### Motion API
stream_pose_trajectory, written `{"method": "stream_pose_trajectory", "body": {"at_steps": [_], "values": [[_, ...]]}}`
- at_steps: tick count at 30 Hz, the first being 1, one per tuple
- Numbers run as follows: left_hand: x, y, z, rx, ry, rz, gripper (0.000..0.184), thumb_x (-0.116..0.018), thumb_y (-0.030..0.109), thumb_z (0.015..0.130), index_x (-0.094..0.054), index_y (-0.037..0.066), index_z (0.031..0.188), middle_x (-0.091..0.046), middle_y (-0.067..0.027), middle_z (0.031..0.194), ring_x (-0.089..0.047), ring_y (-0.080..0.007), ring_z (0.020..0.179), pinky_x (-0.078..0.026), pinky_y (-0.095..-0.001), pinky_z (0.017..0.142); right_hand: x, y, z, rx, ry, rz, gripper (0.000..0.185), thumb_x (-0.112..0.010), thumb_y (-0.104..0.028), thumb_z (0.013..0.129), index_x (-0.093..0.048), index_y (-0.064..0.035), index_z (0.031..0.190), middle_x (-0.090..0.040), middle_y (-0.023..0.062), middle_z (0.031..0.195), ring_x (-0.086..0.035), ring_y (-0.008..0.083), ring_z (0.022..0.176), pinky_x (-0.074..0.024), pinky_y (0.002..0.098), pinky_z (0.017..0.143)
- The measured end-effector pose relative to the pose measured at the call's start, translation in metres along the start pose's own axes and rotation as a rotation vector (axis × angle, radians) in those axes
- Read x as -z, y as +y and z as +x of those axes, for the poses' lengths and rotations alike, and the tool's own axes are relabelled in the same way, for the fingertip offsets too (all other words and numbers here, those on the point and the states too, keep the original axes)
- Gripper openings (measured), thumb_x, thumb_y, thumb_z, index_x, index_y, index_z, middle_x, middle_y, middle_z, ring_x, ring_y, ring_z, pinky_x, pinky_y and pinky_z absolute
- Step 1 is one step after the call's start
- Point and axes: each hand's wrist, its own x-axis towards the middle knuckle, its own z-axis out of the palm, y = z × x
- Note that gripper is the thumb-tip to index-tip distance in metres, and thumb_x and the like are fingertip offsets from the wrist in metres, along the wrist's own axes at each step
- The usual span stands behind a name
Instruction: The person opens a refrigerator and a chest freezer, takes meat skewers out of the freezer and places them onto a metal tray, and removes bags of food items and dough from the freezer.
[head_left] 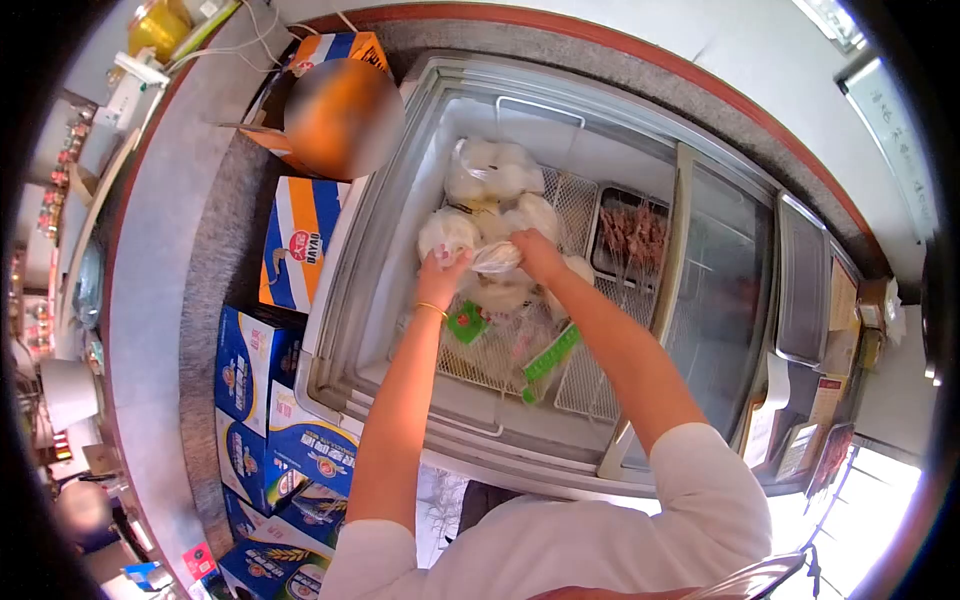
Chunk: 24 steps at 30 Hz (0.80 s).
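Observation:
Both my arms reach down into an open chest freezer [350,340]. My left hand [443,278], with a yellow bracelet at the wrist, is closed on one side of a clear plastic bag [497,258]. Across from it, my right hand [540,257] grips the bag's other side. Pale contents show through the plastic, but their kind is unclear. Around my hands lie more bags of white, rounded food [493,170], resting on wire baskets [575,200]. A green packet [466,322] and a green-and-clear package [550,362] are just below my hands.
Skewered meat [634,238] fills a dark tray to the right, beside the freezer's sliding glass lid [715,290]. Blue drink cartons [250,370] and an orange, white and blue carton [300,243] are stacked along the left. A metal tray [802,280] lies at the far right.

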Motion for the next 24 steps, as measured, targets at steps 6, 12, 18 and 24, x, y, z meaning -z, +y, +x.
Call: {"method": "stream_pose_trajectory", "body": {"at_steps": [6,12,18,24], "values": [[-0.04,-0.005,-0.004,-0.128,-0.128,0.229,0.061,-0.071,0.039,0.067,-0.052,-0.003,0.107,-0.061,-0.0153,0.095,-0.06,-0.0253,0.084,-0.046,-0.0334,0.076,-0.008,0.007,-0.024,0.08,0.295,0.036,0.057,-0.061,-0.002,0.061,-0.044,-0.0023,0.116,-0.047,0.0184,0.115,-0.044,0.0336,0.107,-0.037,0.0423,0.089],[-0.043,-0.011,0.009,0.013,-0.116,0.074,0.034,-0.066,0.027,0.075,-0.059,0.001,0.096,-0.064,-0.0091,0.086,-0.06,-0.0201,0.074,-0.047,-0.0329,0.069,-0.012,0.003,-0.081,-0.988,0.421,0.025,0.075,-0.069,-0.019,0.065,-0.031,-0.0024,0.127,-0.032,0.0179,0.131,-0.031,0.0331,0.12,-0.0317,0.0448,0.095],[-0.021,0.034,-0.012,-0.035,-0.103,-0.45,0.017,-0.06,0.02,0.081,-0.059,0.005,0.09,-0.061,-0.0027,0.079,-0.056,-0.0131,0.072,-0.043,-0.0252,0.066,-0.054,0.042,-0.095,-1.339,0.48,0.401,0.098,-0.075,-0.038,0.061,-0.019,0.0015,0.131,-0.026,0.0217,0.133,-0.03,0.0367,0.121,-0.0318,0.0439,0.098],[0.016,0.013,-0.004,0.083,-0.139,-0.28,0.027,-0.062,0.026,0.079,-0.059,0.002,0.089,-0.061,-0.0054,0.078,-0.056,-0.0136,0.074,-0.042,-0.0265,0.065,-0.09,0.125,-0.091,-1.34,0.235,0.688,0.103,-0.076,-0.044,0.058,-0.022,0.0048,0.131,-0.027,0.0232,0.133,-0.034,0.0355,0.12,-0.0375,0.0425,0.095]]}}
